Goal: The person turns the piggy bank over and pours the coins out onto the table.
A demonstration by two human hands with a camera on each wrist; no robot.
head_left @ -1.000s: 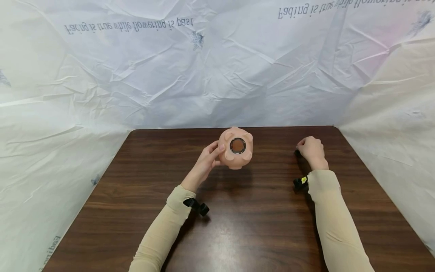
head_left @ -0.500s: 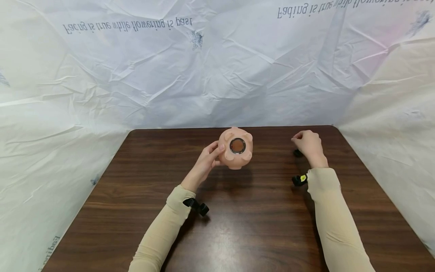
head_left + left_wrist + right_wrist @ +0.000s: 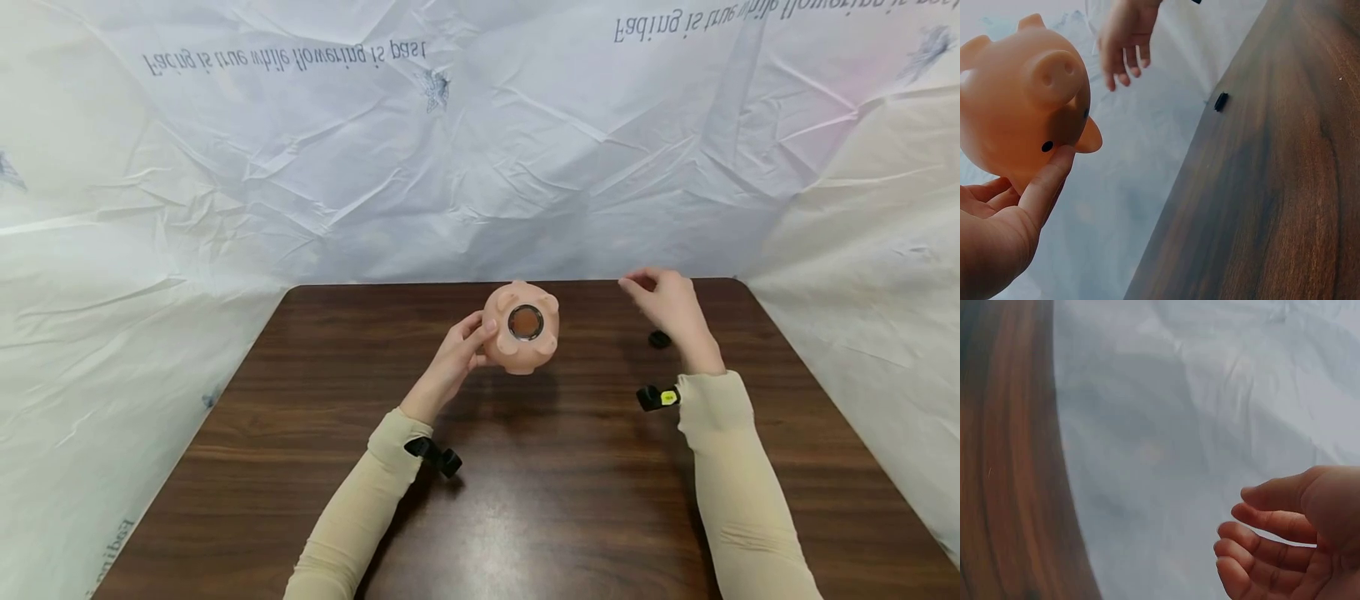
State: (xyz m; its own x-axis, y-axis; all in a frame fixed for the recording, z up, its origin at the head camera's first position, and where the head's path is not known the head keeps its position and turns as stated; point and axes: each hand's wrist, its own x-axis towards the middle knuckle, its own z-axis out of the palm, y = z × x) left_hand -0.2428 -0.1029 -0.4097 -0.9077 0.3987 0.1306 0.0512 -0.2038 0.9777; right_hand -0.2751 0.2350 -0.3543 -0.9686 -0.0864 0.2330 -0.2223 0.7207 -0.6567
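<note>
A pink piggy bank (image 3: 519,357) is held above the table by my left hand (image 3: 448,360), thumb on one side and fingers on the other. Its underside, with stubby feet and a dark-rimmed round opening (image 3: 526,322), faces the head camera. In the left wrist view the piggy bank's snout (image 3: 1055,76) and a black eye show, with my thumb pressed near that eye. My right hand (image 3: 672,310) is in the air to the right, holding nothing, its fingers loosely bent. Below it a small round black piece (image 3: 660,339) lies on the table.
The dark wood-grain table (image 3: 570,500) has rounded far corners. White printed sheeting (image 3: 480,167) hangs behind it and along both sides. Each wrist carries a black camera mount (image 3: 447,462).
My right hand has let go of the small black piece, leaving it on the table, and has risen and moved left. My left hand and the piggy bank have stayed in place.
</note>
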